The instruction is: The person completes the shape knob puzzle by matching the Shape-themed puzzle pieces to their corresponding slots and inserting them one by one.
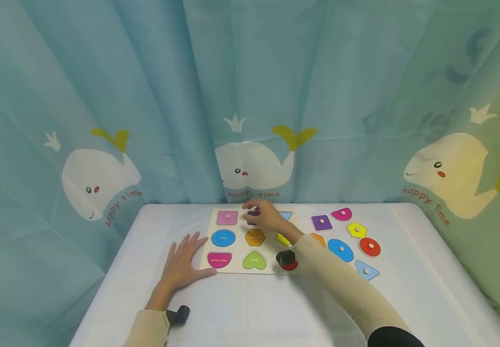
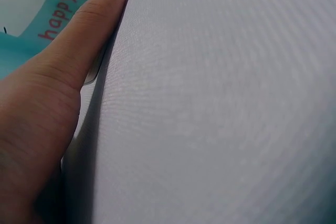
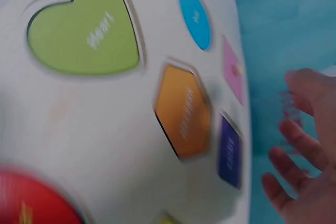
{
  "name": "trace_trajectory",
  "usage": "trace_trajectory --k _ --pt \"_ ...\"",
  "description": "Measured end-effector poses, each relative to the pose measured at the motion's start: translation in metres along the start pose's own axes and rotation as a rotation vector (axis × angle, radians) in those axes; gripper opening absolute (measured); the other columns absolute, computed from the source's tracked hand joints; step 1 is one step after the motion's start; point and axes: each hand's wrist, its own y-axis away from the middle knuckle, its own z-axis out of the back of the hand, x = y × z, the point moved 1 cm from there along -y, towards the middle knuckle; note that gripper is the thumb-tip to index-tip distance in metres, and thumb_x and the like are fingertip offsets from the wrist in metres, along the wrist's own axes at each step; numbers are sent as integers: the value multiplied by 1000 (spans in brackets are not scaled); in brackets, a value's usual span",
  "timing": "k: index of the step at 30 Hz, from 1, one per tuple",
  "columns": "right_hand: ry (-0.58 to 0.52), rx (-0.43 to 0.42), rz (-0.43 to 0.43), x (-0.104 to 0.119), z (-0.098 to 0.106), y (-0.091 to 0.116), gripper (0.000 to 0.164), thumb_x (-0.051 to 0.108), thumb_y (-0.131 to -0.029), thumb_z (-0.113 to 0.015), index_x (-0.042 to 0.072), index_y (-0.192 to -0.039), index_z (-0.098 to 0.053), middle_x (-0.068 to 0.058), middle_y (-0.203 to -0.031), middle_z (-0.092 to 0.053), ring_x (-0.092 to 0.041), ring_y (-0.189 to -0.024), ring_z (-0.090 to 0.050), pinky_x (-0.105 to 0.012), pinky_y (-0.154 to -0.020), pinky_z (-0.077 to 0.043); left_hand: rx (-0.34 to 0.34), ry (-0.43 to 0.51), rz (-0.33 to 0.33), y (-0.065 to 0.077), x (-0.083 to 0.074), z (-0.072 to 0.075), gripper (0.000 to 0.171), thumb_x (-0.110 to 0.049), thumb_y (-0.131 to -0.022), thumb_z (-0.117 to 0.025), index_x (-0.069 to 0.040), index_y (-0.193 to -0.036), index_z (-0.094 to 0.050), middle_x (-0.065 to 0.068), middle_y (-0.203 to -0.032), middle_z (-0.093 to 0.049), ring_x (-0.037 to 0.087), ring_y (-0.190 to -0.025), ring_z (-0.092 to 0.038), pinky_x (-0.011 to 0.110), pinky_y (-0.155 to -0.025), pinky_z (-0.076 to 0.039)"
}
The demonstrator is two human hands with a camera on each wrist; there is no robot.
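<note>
A cream shape-puzzle board (image 1: 238, 248) lies on the white table. Its pink square (image 1: 227, 218) carries a knob, while the blue oval (image 1: 223, 238), orange hexagon (image 1: 255, 237) and green heart (image 1: 254, 260) show printed words and no knob. My left hand (image 1: 181, 267) rests at the board's left edge, fingers spread, thumb (image 2: 86, 32) along the near corner. Over the board's far side is my right hand (image 1: 263, 216), fingers loosely bent near the purple recess (image 3: 229, 151). Nothing shows between the fingers in the right wrist view. The right forearm hides part of the board.
Right of the board lie several knobbed pieces: a purple square (image 1: 321, 222), magenta half round (image 1: 342, 214), yellow pentagon (image 1: 356, 230), red circle (image 1: 370, 247), blue oval (image 1: 340, 249) and light blue triangle (image 1: 366, 271). An orange piece (image 1: 318, 239) is partly hidden. A whale-print curtain (image 1: 167, 96) stands behind.
</note>
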Motion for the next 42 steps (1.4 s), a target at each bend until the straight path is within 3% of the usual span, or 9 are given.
trace_trajectory --k 3,8,17,21,29,36,42 --pt "16 37 12 -3 21 9 31 19 -97 -72 3 -124 -70 -12 -124 -71 -29 -111 -64 -43 -98 -54 -12 -1 -5 1 0 2 100 -65 -72 -82 -17 -153 -50 16 -164 -36 43 -153 -22 73 -119 -8" --pt "36 22 23 -13 54 26 32 17 -97 -73 1 -125 -70 -11 -125 -70 -31 -115 -62 -47 -101 -52 -25 -1 -15 1 0 3 99 -65 -72 -81 -16 -152 -50 17 -163 -36 44 -153 -22 73 -119 -8" --pt "-10 -91 -112 -52 92 69 39 21 -95 -76 5 -129 -69 -14 -130 -68 -35 -113 -63 -53 -93 -56 -16 2 -11 2 2 -2 100 -66 -71 -81 -17 -153 -49 16 -164 -36 43 -153 -22 73 -119 -7" --pt "-26 -162 -142 -74 102 88 42 20 -95 -76 2 -132 -66 -18 -131 -66 -41 -113 -64 -54 -92 -57 -9 2 -9 1 3 -3 101 -66 -71 -81 -17 -153 -49 16 -164 -35 43 -153 -22 72 -119 -6" --pt "-71 -254 -358 -103 115 121 49 30 -97 -73 10 -140 -61 -18 -142 -57 -41 -124 -57 -52 -96 -56 7 -7 1 -1 3 0 99 -65 -72 -81 -18 -153 -49 15 -165 -34 43 -154 -21 72 -119 -7" --pt "0 -280 -399 -116 115 136 47 29 -97 -73 8 -137 -64 -23 -130 -58 -37 -111 -53 -52 -98 -53 4 7 4 -2 3 0 99 -65 -72 -81 -18 -154 -49 15 -165 -33 42 -154 -19 71 -119 -5" --pt "34 -283 -419 -125 111 138 42 23 -97 -74 3 -133 -66 -25 -129 -61 -41 -114 -56 -56 -102 -50 -10 10 -2 -1 4 -3 100 -64 -71 -81 -18 -153 -49 15 -165 -34 43 -153 -21 72 -119 -6"
